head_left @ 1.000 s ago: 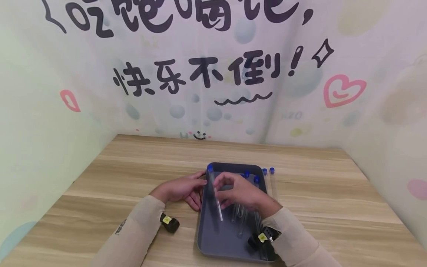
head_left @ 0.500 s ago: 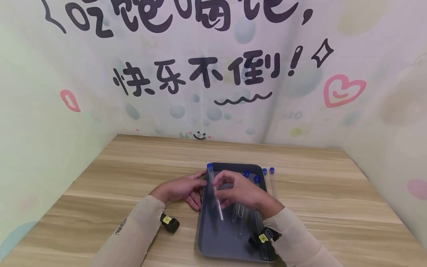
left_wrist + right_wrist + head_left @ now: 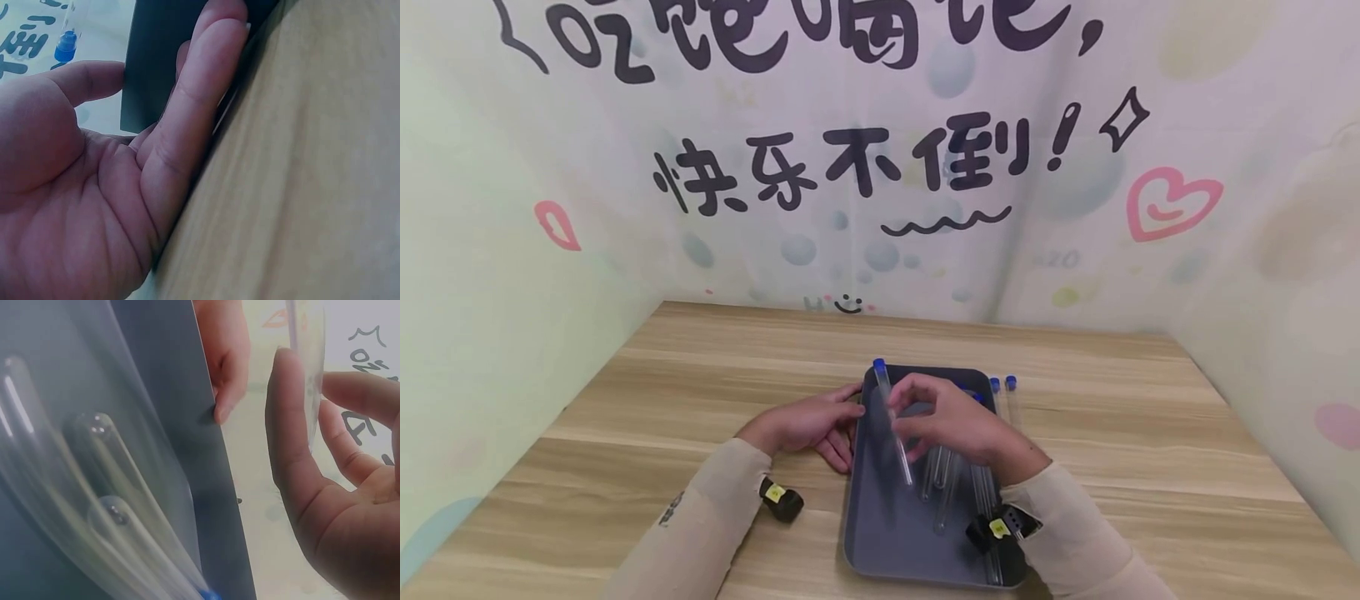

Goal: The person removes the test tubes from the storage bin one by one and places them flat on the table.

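My right hand (image 3: 955,425) pinches a clear test tube (image 3: 905,462) with a blue cap between thumb and fingers. The tube is tilted above the left side of a dark grey tray (image 3: 883,537), cap end away from me. In the right wrist view the held test tube (image 3: 307,344) passes between thumb and fingertips. My left hand (image 3: 808,427) lies at the tray's left wall. Its thumb touches the rim, and its fairly straight fingers (image 3: 181,125) lie along the outside. Several capped test tubes (image 3: 947,500) lie inside the tray, partly hidden under my right hand and wrist.
Two more blue-capped test tubes (image 3: 1013,404) lie on the wooden table (image 3: 1112,450) just right of the tray. A printed cloth backdrop (image 3: 820,242) stands behind the table, with pale walls at both sides.
My right hand has shifted slightly right and away from me, carrying the test tube higher so its cap now stands above the tray's far rim. The left hand and tray have stayed put.
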`<state>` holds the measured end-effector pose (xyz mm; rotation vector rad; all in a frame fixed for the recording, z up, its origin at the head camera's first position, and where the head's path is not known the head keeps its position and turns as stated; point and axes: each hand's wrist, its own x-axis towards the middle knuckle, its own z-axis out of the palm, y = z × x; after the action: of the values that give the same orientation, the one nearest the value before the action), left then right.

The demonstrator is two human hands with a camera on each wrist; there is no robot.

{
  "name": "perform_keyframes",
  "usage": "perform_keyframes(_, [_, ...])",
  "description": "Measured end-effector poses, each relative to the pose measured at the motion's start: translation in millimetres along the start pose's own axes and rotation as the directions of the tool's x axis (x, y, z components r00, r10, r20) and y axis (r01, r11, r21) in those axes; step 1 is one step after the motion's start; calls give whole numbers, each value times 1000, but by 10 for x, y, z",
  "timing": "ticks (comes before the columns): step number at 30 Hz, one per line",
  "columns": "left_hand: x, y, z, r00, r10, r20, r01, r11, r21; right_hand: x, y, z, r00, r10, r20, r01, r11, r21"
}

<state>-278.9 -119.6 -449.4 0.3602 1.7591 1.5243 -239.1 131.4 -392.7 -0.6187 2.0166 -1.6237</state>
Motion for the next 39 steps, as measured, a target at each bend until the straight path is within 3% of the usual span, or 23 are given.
perform_keyframes(39, [5,1,-1,1000,-4,-7,4,1000,-16,-5,21,-204,995,31,-98,-34,999,-25])
